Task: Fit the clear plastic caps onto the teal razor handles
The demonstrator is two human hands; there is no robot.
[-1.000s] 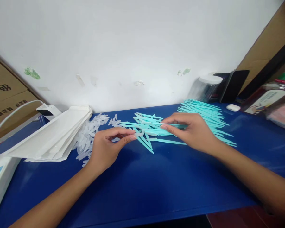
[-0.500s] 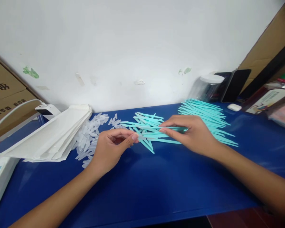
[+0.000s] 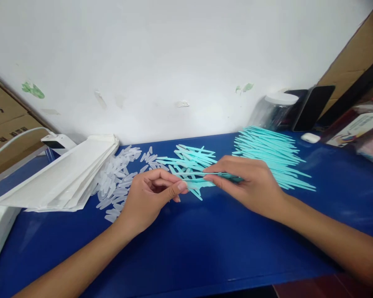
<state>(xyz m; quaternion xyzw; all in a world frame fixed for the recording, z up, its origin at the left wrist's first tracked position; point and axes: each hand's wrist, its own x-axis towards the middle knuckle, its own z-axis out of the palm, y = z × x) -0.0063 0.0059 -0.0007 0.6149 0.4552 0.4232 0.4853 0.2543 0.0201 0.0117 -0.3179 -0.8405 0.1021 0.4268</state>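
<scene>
My right hand (image 3: 247, 178) pinches a slim turquoise stick (image 3: 194, 174) between thumb and fingers, with its tip pointing left. At that tip, my left hand (image 3: 157, 196) has thumb and index finger closed on a small translucent cap (image 3: 188, 183), mostly covered by the fingertips. Tip and cap meet or overlap; how far one sits inside the other I cannot tell. Behind the hands lies a loose pile of turquoise sticks (image 3: 192, 155), some with pale ends. Left of it are many loose translucent caps (image 3: 113, 178). Beyond my right hand spreads a larger heap of turquoise sticks (image 3: 267, 149).
A stack of white paper sleeves (image 3: 65, 178) lies at the left, beside a white device with a cable (image 3: 59, 142). Along the right back stand a lidded clear jar (image 3: 276, 109), a dark phone (image 3: 313, 107), a white earbud case (image 3: 311, 138) and a labelled bottle (image 3: 354, 124).
My hands have drawn closer together, and the stick's tip has moved left to the cap at my left fingertips. The camera view has shifted slightly.
</scene>
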